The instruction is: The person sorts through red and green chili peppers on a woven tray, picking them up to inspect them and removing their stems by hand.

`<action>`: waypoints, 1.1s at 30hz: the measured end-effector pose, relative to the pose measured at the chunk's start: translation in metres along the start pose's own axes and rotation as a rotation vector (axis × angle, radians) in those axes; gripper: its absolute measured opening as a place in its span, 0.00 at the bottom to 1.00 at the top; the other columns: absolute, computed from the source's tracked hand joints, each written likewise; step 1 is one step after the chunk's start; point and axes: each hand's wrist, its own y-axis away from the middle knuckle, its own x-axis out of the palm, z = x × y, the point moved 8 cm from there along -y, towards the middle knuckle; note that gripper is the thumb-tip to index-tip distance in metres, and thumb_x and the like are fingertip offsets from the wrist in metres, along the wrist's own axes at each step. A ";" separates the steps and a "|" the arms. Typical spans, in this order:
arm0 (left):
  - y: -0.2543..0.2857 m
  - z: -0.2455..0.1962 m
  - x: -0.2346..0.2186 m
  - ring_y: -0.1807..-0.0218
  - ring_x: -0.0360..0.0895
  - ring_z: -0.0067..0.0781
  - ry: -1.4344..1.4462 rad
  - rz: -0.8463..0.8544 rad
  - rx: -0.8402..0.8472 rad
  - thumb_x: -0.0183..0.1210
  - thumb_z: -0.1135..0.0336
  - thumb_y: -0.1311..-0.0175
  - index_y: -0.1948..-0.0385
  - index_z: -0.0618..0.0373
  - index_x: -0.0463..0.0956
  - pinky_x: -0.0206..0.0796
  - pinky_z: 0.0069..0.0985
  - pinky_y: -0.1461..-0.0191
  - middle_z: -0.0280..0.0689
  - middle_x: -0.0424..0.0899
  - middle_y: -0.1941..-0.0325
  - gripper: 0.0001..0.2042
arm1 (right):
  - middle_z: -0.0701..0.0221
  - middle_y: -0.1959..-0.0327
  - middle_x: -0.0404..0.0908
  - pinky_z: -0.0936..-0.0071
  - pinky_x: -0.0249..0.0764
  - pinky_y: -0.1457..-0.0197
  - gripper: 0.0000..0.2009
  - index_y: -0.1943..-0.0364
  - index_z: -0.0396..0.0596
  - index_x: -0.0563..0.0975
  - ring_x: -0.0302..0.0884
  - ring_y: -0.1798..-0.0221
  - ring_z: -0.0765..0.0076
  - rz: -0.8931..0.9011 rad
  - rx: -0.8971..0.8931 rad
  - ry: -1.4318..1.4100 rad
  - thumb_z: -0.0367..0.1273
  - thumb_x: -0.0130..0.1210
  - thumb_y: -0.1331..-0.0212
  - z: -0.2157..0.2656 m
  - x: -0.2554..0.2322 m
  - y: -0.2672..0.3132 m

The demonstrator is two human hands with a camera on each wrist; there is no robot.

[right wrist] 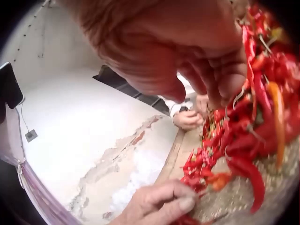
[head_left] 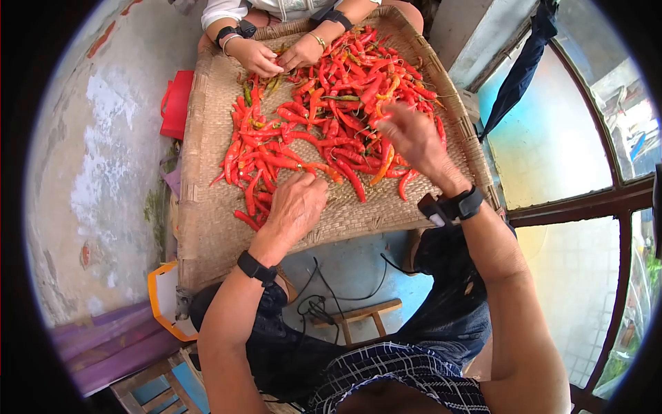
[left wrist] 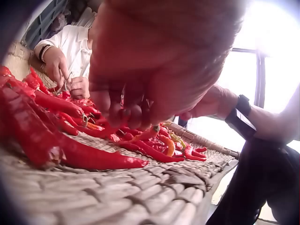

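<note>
Red chili peppers point(head_left: 345, 131), some orange or greenish, lie heaped on a woven tray point(head_left: 338, 219). My left hand point(head_left: 298, 203) is at the near edge of the heap, its fingers curled in and pinching a red chili pepper mostly hidden by them. In the left wrist view this hand point(left wrist: 159, 61) hangs close over the weave, with red showing at the fingertips. Over the right part of the heap is my right hand point(head_left: 417, 141), blurred, its fingers loosely bent. The right wrist view shows that hand point(right wrist: 187, 56) just above the peppers, with nothing seen in it.
Across the tray another person's hands point(head_left: 279, 58) work together at the heap's far left. A wall point(head_left: 103, 159) with a red box point(head_left: 178, 103) stands on the left, glass panes point(head_left: 552, 138) on the right. Below are a wooden stool point(head_left: 358, 314) and black cables point(head_left: 317, 303).
</note>
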 end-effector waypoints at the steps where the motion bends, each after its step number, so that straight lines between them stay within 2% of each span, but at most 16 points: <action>1: -0.002 -0.005 -0.001 0.65 0.73 0.45 -0.002 0.003 0.005 0.57 0.71 0.47 0.75 0.59 0.73 0.68 0.39 0.63 0.41 0.73 0.73 0.04 | 0.57 0.71 0.80 0.68 0.74 0.63 0.18 0.52 0.42 0.75 0.78 0.69 0.62 0.209 0.074 -0.046 0.38 0.56 0.42 -0.005 0.024 0.006; 3: -0.003 -0.014 -0.009 0.66 0.73 0.44 0.067 -0.097 0.025 0.59 0.72 0.49 0.74 0.59 0.74 0.68 0.36 0.63 0.40 0.72 0.73 0.04 | 0.68 0.73 0.78 0.75 0.72 0.68 0.23 0.48 0.40 0.70 0.73 0.73 0.75 0.487 0.158 -0.123 0.44 0.54 0.39 -0.007 0.071 0.026; 6: 0.001 -0.026 -0.009 0.65 0.73 0.42 0.093 -0.113 0.074 0.61 0.73 0.51 0.75 0.59 0.74 0.68 0.33 0.63 0.39 0.72 0.73 0.05 | 0.70 0.75 0.76 0.76 0.70 0.72 0.18 0.52 0.41 0.71 0.71 0.74 0.77 0.485 0.204 -0.144 0.40 0.54 0.39 -0.012 0.104 0.042; 9: 0.007 -0.030 -0.008 0.66 0.73 0.41 0.076 -0.077 0.104 0.60 0.76 0.52 0.73 0.59 0.73 0.69 0.32 0.64 0.39 0.72 0.72 0.06 | 0.72 0.76 0.75 0.76 0.68 0.75 0.16 0.53 0.42 0.71 0.69 0.77 0.79 0.535 0.098 -0.271 0.35 0.56 0.40 -0.011 0.122 0.042; 11: 0.007 -0.029 -0.013 0.66 0.73 0.41 0.117 -0.121 0.113 0.59 0.78 0.52 0.72 0.59 0.73 0.69 0.33 0.64 0.40 0.72 0.71 0.06 | 0.73 0.76 0.75 0.78 0.66 0.75 0.16 0.52 0.43 0.71 0.68 0.77 0.80 0.510 0.356 -0.466 0.31 0.58 0.44 -0.015 0.116 0.042; 13: 0.008 -0.027 -0.021 0.67 0.73 0.41 0.157 -0.164 0.117 0.58 0.80 0.52 0.71 0.60 0.73 0.69 0.33 0.65 0.40 0.73 0.70 0.07 | 0.74 0.76 0.75 0.81 0.65 0.74 0.13 0.56 0.42 0.73 0.69 0.75 0.82 0.476 0.349 -0.371 0.30 0.59 0.45 -0.012 0.100 0.035; 15: 0.007 -0.018 -0.031 0.67 0.75 0.41 0.260 -0.211 0.036 0.55 0.84 0.52 0.69 0.62 0.72 0.70 0.30 0.66 0.40 0.73 0.67 0.09 | 0.71 0.74 0.77 0.78 0.68 0.72 0.11 0.63 0.40 0.77 0.72 0.73 0.79 0.327 0.143 -0.234 0.31 0.59 0.49 -0.007 0.075 0.016; 17: 0.005 -0.007 -0.042 0.67 0.76 0.37 0.277 -0.270 -0.055 0.54 0.84 0.51 0.69 0.62 0.72 0.70 0.27 0.66 0.39 0.74 0.67 0.09 | 0.69 0.75 0.77 0.77 0.69 0.71 0.09 0.66 0.40 0.78 0.72 0.72 0.79 0.346 0.170 -0.305 0.32 0.58 0.46 -0.012 0.057 0.005; 20: 0.007 0.020 -0.042 0.67 0.78 0.28 0.444 -0.296 -0.274 0.53 0.84 0.48 0.67 0.63 0.71 0.70 0.22 0.65 0.36 0.76 0.68 0.08 | 0.70 0.73 0.77 0.77 0.70 0.70 0.12 0.59 0.39 0.76 0.72 0.71 0.79 0.167 0.166 -0.400 0.32 0.57 0.44 -0.011 0.024 -0.013; 22: 0.012 0.038 -0.028 0.67 0.77 0.18 0.694 -0.236 -0.425 0.52 0.81 0.42 0.64 0.62 0.69 0.71 0.19 0.63 0.33 0.77 0.68 0.06 | 0.69 0.71 0.77 0.77 0.72 0.67 0.17 0.50 0.38 0.72 0.73 0.69 0.79 -0.276 0.173 -0.695 0.31 0.57 0.42 -0.020 -0.007 -0.013; 23: 0.012 0.040 -0.026 0.67 0.77 0.18 0.696 -0.234 -0.435 0.52 0.81 0.42 0.64 0.62 0.69 0.71 0.19 0.63 0.33 0.77 0.68 0.06 | 0.69 0.71 0.77 0.77 0.72 0.67 0.17 0.50 0.38 0.72 0.73 0.69 0.79 -0.268 0.181 -0.695 0.31 0.57 0.42 -0.021 -0.004 -0.011; 25: 0.013 0.041 -0.014 0.66 0.77 0.18 0.976 -0.141 -0.473 0.52 0.79 0.40 0.65 0.62 0.69 0.70 0.18 0.63 0.32 0.77 0.68 0.04 | 0.67 0.68 0.78 0.76 0.74 0.63 0.25 0.42 0.38 0.65 0.75 0.65 0.76 -0.198 0.059 -0.313 0.32 0.58 0.43 -0.001 0.001 -0.006; 26: 0.013 0.037 -0.013 0.66 0.77 0.18 1.029 -0.128 -0.471 0.51 0.78 0.39 0.65 0.61 0.69 0.70 0.17 0.62 0.30 0.76 0.68 0.03 | 0.64 0.65 0.79 0.74 0.75 0.59 0.23 0.45 0.36 0.69 0.77 0.61 0.71 0.029 0.067 -0.285 0.34 0.58 0.42 0.007 0.018 0.002; 29: 0.009 0.026 -0.011 0.65 0.76 0.17 1.096 -0.066 -0.432 0.51 0.78 0.39 0.64 0.60 0.69 0.70 0.17 0.60 0.30 0.76 0.68 0.04 | 0.62 0.68 0.80 0.70 0.75 0.60 0.14 0.58 0.38 0.76 0.78 0.65 0.69 0.296 -0.233 -0.098 0.34 0.57 0.42 0.043 0.068 0.031; 30: 0.008 0.023 -0.009 0.63 0.76 0.17 1.145 -0.022 -0.385 0.51 0.78 0.39 0.64 0.59 0.69 0.70 0.17 0.58 0.30 0.75 0.66 0.04 | 0.62 0.68 0.80 0.70 0.75 0.60 0.14 0.58 0.38 0.76 0.78 0.65 0.69 0.301 -0.231 -0.103 0.34 0.57 0.42 0.045 0.073 0.034; 33: 0.011 0.022 -0.006 0.63 0.76 0.18 1.172 0.016 -0.455 0.53 0.77 0.40 0.62 0.60 0.71 0.70 0.18 0.59 0.32 0.76 0.63 0.06 | 0.68 0.72 0.77 0.72 0.72 0.62 0.12 0.60 0.39 0.77 0.74 0.67 0.77 0.612 -0.233 -0.073 0.35 0.55 0.39 0.045 0.100 0.051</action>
